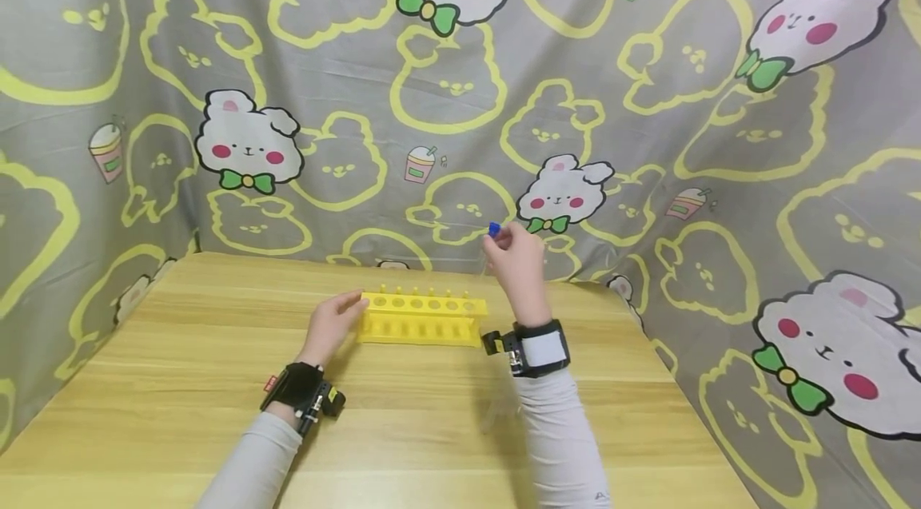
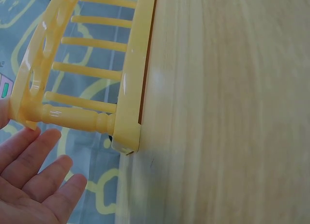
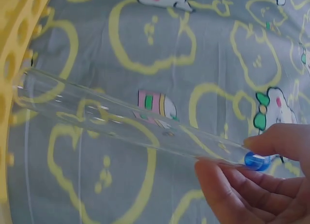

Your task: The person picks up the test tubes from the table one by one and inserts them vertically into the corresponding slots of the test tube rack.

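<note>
A yellow test-tube rack (image 1: pixel 420 317) stands on the wooden table (image 1: pixel 180 413), with no tubes showing in its holes. My left hand (image 1: pixel 351 306) rests with straight fingers against the rack's left end. In the left wrist view the fingers (image 2: pixel 41 178) lie just beside the rack's corner post (image 2: pixel 72 118). My right hand (image 1: pixel 506 244) is raised above the rack's right end and pinches a clear test tube (image 3: pixel 135 122) near its blue cap (image 3: pixel 255 161). The tube's lower end points at the rack's top plate (image 3: pixel 14 50).
A grey cloth printed with bunnies (image 1: pixel 647 93) hangs behind the table and along both sides. A faint clear shape (image 1: pixel 496 409) lies on the table by my right forearm. Bare wood spreads in front of the rack.
</note>
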A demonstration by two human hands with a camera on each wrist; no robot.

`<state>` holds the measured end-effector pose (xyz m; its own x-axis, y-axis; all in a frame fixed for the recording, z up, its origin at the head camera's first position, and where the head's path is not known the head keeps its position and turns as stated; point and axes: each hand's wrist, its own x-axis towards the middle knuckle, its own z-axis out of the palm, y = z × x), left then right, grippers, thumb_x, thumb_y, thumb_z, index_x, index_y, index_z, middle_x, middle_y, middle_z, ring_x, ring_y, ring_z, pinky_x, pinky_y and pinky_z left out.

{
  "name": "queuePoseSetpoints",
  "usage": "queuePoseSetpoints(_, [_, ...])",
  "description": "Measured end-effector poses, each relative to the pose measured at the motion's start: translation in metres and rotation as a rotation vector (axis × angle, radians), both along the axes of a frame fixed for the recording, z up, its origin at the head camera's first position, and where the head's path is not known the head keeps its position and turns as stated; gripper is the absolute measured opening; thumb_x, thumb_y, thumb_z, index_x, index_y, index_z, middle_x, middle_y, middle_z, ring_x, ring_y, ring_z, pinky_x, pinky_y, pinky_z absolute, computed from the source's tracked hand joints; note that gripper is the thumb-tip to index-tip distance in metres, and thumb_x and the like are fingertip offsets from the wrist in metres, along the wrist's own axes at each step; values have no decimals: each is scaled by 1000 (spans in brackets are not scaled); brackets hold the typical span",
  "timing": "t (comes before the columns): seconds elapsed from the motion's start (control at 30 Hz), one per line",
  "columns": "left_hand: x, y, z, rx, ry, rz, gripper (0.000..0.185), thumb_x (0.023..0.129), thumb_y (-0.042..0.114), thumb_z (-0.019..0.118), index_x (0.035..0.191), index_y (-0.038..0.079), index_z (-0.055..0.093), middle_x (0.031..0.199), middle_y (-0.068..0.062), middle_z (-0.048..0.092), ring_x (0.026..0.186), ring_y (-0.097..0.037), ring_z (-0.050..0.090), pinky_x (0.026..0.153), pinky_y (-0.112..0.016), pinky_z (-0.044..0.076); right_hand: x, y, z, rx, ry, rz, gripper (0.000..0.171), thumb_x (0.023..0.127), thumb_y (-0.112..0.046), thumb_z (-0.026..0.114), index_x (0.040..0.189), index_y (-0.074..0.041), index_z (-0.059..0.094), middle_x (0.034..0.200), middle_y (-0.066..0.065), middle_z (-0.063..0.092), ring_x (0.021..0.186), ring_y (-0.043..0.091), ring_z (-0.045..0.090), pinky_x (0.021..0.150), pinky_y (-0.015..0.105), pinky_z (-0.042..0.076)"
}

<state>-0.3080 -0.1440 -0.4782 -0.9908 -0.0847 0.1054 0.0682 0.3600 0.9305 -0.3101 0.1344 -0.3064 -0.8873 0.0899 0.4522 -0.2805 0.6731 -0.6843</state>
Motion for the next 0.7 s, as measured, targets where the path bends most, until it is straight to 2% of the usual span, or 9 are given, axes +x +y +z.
queuePoseSetpoints(0.13, [0, 1, -2, 3, 5, 1, 54, 98, 40, 56, 139, 5, 52, 144, -19, 51, 136, -38, 45, 114, -52, 37, -3, -21, -2, 7, 48, 26, 21, 91, -22, 66, 97, -2, 64, 84, 13, 72, 64, 21, 67, 54, 24, 55])
queuePoseSetpoints(0.3, [0, 3, -4, 16, 0, 1, 53, 98, 38, 57, 138, 5, 53, 143, -19, 52, 136, -38, 45, 114, -52, 37, -6, -45, -7, 35, 137, 68, 22, 91, -21, 66, 98, -1, 64, 83, 13, 72, 67, 23, 67, 56, 27, 55])
queuePoseSetpoints(0.53, [1, 3, -2, 29, 11, 8, 51, 97, 37, 58, 137, 4, 54, 143, -18, 53, 135, -37, 47, 114, -51, 38, -11, -70, -17, -9, 249, 150, 19, 90, -17, 67, 96, 1, 64, 83, 15, 72, 72, 25, 69, 64, 33, 60])
queuePoseSetpoints(0.7, [-1, 1, -2, 29, 23, 10, 51, 98, 36, 57, 137, 4, 54, 142, -18, 53, 135, -36, 47, 114, -49, 38, -16, -85, -24, -49, 297, 171, 18, 91, -14, 67, 96, 2, 62, 85, 16, 72, 74, 26, 70, 67, 33, 61])
